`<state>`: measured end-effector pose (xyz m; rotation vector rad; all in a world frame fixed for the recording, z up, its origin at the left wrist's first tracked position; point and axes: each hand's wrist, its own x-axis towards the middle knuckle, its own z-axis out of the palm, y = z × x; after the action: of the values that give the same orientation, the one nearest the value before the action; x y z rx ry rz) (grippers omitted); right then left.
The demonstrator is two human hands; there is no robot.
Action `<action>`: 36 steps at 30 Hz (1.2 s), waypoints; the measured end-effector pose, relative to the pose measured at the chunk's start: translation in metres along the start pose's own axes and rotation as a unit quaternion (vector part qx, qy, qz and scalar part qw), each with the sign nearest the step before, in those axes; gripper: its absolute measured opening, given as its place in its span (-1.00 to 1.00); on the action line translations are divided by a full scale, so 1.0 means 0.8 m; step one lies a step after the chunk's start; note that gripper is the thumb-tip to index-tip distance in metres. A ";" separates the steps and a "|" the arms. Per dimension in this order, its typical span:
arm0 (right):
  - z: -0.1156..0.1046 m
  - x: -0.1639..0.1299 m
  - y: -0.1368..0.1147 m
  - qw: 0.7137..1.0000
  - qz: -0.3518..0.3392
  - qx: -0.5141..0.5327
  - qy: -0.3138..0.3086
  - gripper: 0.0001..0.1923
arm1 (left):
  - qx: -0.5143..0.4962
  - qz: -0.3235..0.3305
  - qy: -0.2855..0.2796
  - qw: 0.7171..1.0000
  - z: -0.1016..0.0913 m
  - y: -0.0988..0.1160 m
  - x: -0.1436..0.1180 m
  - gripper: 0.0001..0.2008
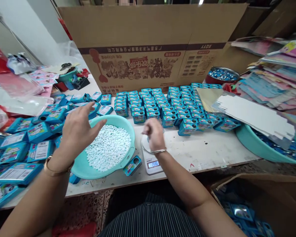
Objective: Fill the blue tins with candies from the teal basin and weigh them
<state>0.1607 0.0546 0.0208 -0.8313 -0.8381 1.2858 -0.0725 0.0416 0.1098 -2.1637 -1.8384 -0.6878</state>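
Basin [80, 166], a round turquoise plastic one, sits at the front of the desk [212, 151] just left of the middle, and it is heaped with small white tablets [108, 148]. Loaded like that it is probably fairly heavy and its thin wall may flex, so it would best be taken by the rim on two sides; the tablets are tiny, hard and loose, likely to roll and scatter, and are better pinched a few at a time. Behind stands a big cardboard carton [143, 39], and in front of it are rows of little blue boxes [162, 105], upright and packed side by side; more of the same lie flat in a pile [22, 148] at the left. The left hand [77, 130] hovers over the basin's left rim, fingers spread and slack, holding nothing. The right hand [154, 133] is bunched over the small white scale [151, 161] just right of the basin, fingertips drawn together as if pinching something, but what it grips cannot be told. One blue box [132, 165] lies tilted between basin and scale.
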 end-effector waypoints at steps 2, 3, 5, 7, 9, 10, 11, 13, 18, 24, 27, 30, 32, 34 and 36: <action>0.021 -0.005 0.011 0.984 0.004 -0.119 -0.130 -0.75 | -0.084 -0.018 0.053 0.995 -0.005 0.004 0.004 -0.39; 0.023 -0.007 0.012 0.973 -0.005 -0.164 -0.160 -0.67 | -0.116 -0.024 0.071 0.990 -0.005 0.007 0.006 -0.38; 0.009 -0.007 0.004 0.967 -0.045 -0.210 -0.133 -0.59 | -0.163 -0.024 0.078 0.983 0.001 0.013 0.005 -0.38; -0.022 -0.004 -0.011 0.975 -0.074 -0.202 -0.052 -0.68 | -0.196 -0.011 0.046 0.980 0.016 0.021 0.000 -0.39; -0.059 -0.001 -0.027 0.986 -0.064 -0.154 0.022 -0.74 | -0.220 0.012 -0.006 0.975 0.039 0.034 -0.007 -0.38; -0.077 0.000 -0.034 0.989 -0.058 -0.122 0.066 -0.73 | -0.229 0.028 -0.036 0.972 0.053 0.042 -0.010 -0.38; -0.093 0.000 -0.039 0.988 -0.054 -0.091 0.109 -0.73 | -0.235 0.047 -0.067 0.969 0.067 0.052 -0.013 -0.37; -0.119 -0.004 -0.046 0.981 -0.049 -0.035 0.182 -0.72 | -0.238 0.086 -0.120 0.960 0.094 0.073 -0.016 -0.34; -0.151 -0.014 -0.047 0.965 -0.030 0.042 0.258 -0.74 | -0.216 0.134 -0.185 0.949 0.140 0.122 -0.009 -0.15; -0.157 -0.011 -0.042 0.961 -0.001 0.069 0.267 -0.74 | -0.162 0.142 -0.279 0.936 0.160 0.163 -0.002 -0.10; -0.157 -0.010 -0.039 0.962 -0.001 0.069 0.266 -0.72 | -0.144 0.139 -0.268 0.942 0.166 0.170 -0.003 -0.14; -0.161 -0.010 -0.037 0.960 0.000 0.074 0.270 -0.70 | -0.123 0.143 -0.266 0.945 0.171 0.170 -0.002 -0.37; -0.168 -0.011 -0.036 0.959 -0.003 0.077 0.274 -0.70 | -0.114 0.154 -0.275 0.942 0.173 0.174 0.001 -0.62; -0.179 -0.012 -0.037 0.955 -0.012 0.074 0.287 -0.71 | -0.113 0.174 -0.273 0.939 0.176 0.183 0.006 -0.75; -0.193 -0.014 -0.038 0.949 -0.024 0.070 0.307 -0.73 | -0.113 0.206 -0.258 0.937 0.181 0.201 0.013 -0.74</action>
<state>0.3101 0.0322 -0.0248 -1.0134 -0.2629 0.9447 0.1151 0.0852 0.0108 -2.9807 -1.4588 -0.2570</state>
